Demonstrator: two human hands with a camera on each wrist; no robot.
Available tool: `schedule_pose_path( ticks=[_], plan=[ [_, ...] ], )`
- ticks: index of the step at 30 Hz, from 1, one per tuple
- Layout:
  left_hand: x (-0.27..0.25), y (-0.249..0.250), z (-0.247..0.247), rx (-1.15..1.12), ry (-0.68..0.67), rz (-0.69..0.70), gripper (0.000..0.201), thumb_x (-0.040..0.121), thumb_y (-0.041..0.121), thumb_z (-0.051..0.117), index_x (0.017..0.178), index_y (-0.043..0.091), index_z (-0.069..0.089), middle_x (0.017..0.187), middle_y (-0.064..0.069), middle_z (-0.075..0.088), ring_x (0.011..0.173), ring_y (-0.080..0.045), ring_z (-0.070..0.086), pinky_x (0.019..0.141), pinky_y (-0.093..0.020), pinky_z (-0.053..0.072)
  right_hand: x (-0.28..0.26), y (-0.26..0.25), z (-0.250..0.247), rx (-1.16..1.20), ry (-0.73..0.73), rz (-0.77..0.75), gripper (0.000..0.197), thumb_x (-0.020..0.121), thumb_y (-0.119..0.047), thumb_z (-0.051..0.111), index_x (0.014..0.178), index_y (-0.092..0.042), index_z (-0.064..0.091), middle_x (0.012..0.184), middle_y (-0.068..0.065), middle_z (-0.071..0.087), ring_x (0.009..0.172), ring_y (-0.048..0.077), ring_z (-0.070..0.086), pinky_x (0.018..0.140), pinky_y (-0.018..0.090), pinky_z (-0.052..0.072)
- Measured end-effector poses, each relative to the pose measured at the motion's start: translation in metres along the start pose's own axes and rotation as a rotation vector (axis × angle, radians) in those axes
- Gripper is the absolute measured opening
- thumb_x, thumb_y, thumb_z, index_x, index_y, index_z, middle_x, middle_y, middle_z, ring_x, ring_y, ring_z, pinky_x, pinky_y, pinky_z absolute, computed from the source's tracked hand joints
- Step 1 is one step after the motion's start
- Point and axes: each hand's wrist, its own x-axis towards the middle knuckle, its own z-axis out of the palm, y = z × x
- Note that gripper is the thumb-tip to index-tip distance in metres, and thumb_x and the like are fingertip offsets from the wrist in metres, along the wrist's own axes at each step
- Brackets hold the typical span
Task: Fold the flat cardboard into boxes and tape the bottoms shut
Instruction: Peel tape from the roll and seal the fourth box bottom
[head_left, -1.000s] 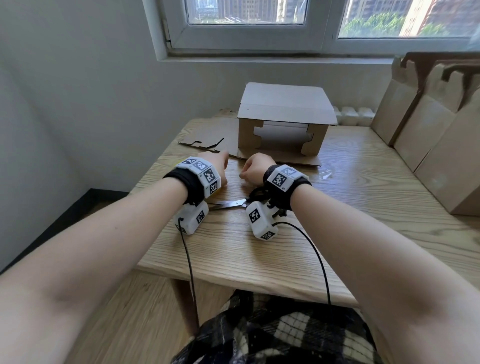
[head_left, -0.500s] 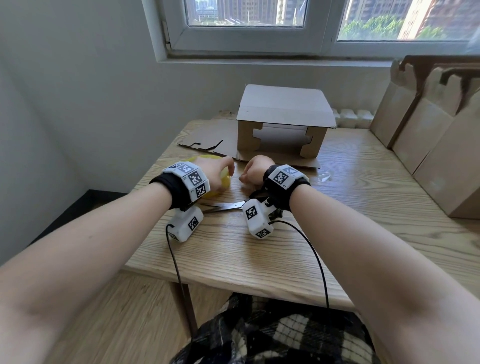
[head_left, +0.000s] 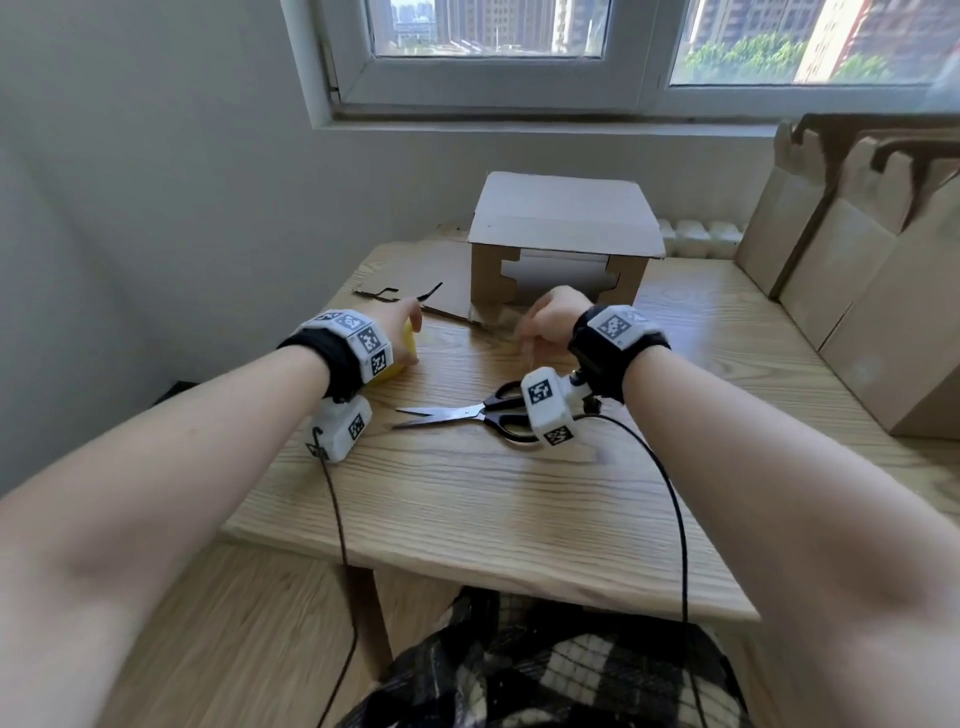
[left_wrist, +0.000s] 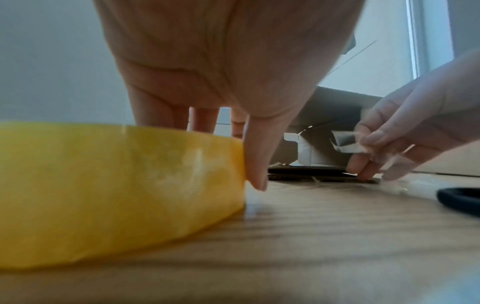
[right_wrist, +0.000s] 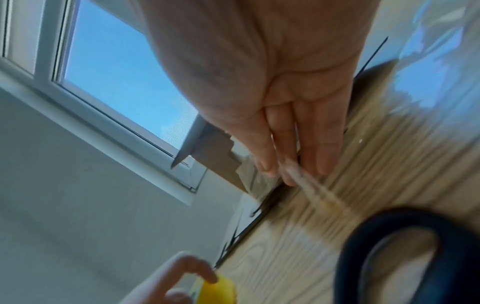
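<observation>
Clear tape strip (left_wrist: 348, 144) (blurred) in right hand (head_left: 553, 319)

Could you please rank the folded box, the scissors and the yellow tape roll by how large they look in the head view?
1. Box
2. Scissors
3. Tape roll, mostly hidden behind the left hand, so its rank is unsure.
</observation>
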Motion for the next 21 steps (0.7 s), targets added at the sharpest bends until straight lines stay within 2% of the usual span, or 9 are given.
schedule_pose_path(
  ticks=[3,6,9,11,13,16,19,21],
  plan=[
    [0.004,0.011,-0.005,-0.038,-0.058,0.020,0.054,0.083,0.039,0.076,0.125,0.021,0.048,0.108,-0.006,0.060,0.093,-0.026,0.059,0.078,-0.037,0.051,-0.012,-0.005,0.013,0.115,0.008,-0.111,0.014,0.089,-0.014,0.068,0.076,-0.016,0.069,0.082,0.004,0.069,0.074,0.019,0.063,0.071,0.035,0.058],
    [0.011,0.020,-0.004,-0.040,-0.099,0.023,0.075,0.083,0.043,0.075,0.145,0.022,0.038,0.134,-0.010,0.056,0.114,-0.031,0.058,0.095,-0.043,0.050,-0.022,0.003,0.023,0.257,0.021,-0.180,0.015,0.092,-0.013,0.063,0.077,-0.016,0.066,0.066,-0.005,0.064,0.056,0.008,0.056,0.055,0.024,0.046],
    [0.011,0.029,-0.007,-0.054,-0.082,0.041,0.087,0.082,0.047,0.075,0.152,0.023,0.030,0.144,-0.009,0.051,0.126,-0.031,0.053,0.100,-0.040,0.047,-0.026,0.007,0.024,0.303,0.038,-0.228,0.017,0.096,-0.013,0.060,0.080,-0.016,0.064,0.071,-0.004,0.067,0.045,0.000,0.055,0.046,0.019,0.045],
    [0.010,0.036,-0.009,-0.055,-0.059,0.038,0.086,0.081,0.051,0.075,0.150,0.020,0.034,0.144,-0.008,0.050,0.127,-0.030,0.052,0.100,-0.039,0.046,-0.026,0.011,0.023,0.337,0.049,-0.250,0.018,0.097,-0.013,0.059,0.081,-0.016,0.063,0.078,0.001,0.070,0.049,0.001,0.058,0.047,0.018,0.046],
    [0.005,0.043,-0.014,-0.037,-0.039,0.023,0.083,0.077,0.058,0.074,0.144,0.021,0.042,0.141,-0.009,0.050,0.123,-0.030,0.052,0.101,-0.041,0.046,-0.027,0.014,0.021,0.342,0.065,-0.276,0.019,0.098,-0.012,0.058,0.080,-0.017,0.063,0.077,0.000,0.071,0.053,0.002,0.061,0.051,0.017,0.046],
    [0.003,0.051,-0.023,-0.114,0.018,0.063,0.068,0.072,0.063,0.075,0.127,0.027,0.059,0.127,-0.006,0.052,0.108,-0.025,0.053,0.095,-0.039,0.048,-0.028,0.016,0.017,0.337,0.087,-0.277,0.020,0.098,-0.013,0.059,0.079,-0.019,0.064,0.077,-0.001,0.070,0.063,0.009,0.064,0.060,0.024,0.050],
    [0.001,0.062,-0.024,-0.349,0.048,0.185,0.041,0.081,0.051,0.074,0.111,0.024,0.071,0.115,0.002,0.067,0.102,-0.015,0.059,0.084,-0.029,0.047,-0.028,0.019,0.019,0.337,0.097,-0.273,0.022,0.097,-0.016,0.061,0.077,-0.025,0.066,0.085,0.005,0.072,0.075,0.019,0.066,0.069,0.034,0.054],
    [-0.002,0.069,-0.022,-0.409,0.125,0.198,0.025,0.086,0.040,0.073,0.102,0.021,0.075,0.104,0.002,0.070,0.098,-0.014,0.062,0.079,-0.027,0.047,-0.031,0.021,0.021,0.359,0.104,-0.290,0.024,0.096,-0.015,0.061,0.076,-0.026,0.066,0.087,0.006,0.073,0.076,0.020,0.065,0.068,0.034,0.052]
  ],
)
